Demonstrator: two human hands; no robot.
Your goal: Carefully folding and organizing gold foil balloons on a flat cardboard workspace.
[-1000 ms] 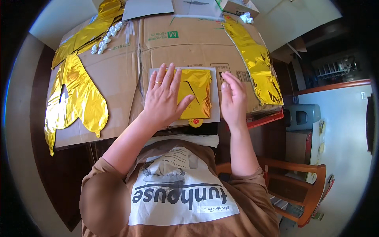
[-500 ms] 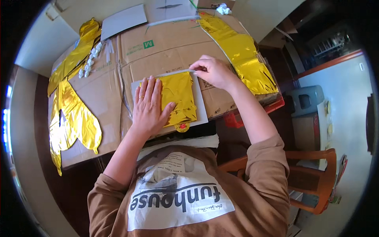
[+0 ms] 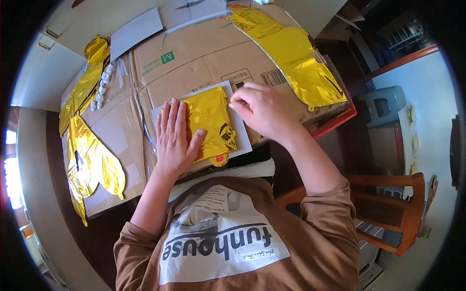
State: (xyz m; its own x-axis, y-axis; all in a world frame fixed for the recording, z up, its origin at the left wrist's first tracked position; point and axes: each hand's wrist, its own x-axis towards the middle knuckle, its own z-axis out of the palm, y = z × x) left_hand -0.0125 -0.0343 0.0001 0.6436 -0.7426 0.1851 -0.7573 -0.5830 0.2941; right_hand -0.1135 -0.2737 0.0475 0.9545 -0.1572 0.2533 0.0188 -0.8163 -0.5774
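Note:
A folded gold foil balloon lies on a pale grey card, its small tab with a red spot sticking out past the near edge. My left hand rests flat on the balloon's left part, fingers together and stretched out, thumb spread to the right, a ring on one finger. Just right of the card's upper right side, my right hand is raised with its fingers curled in and thumb and forefinger close together. Whatever those fingers may hold is hidden.
Flattened brown cardboard covers the table. Unfolded gold foil balloons lie at the left and right. White crumpled bits line the left balloon. A white sheet lies at the back; a wooden chair stands at right.
My right hand has moved off the card's upper right corner, slightly toward me and right, its fingers curling in. My left hand stays flat on the balloon. The whole view has shifted slightly.

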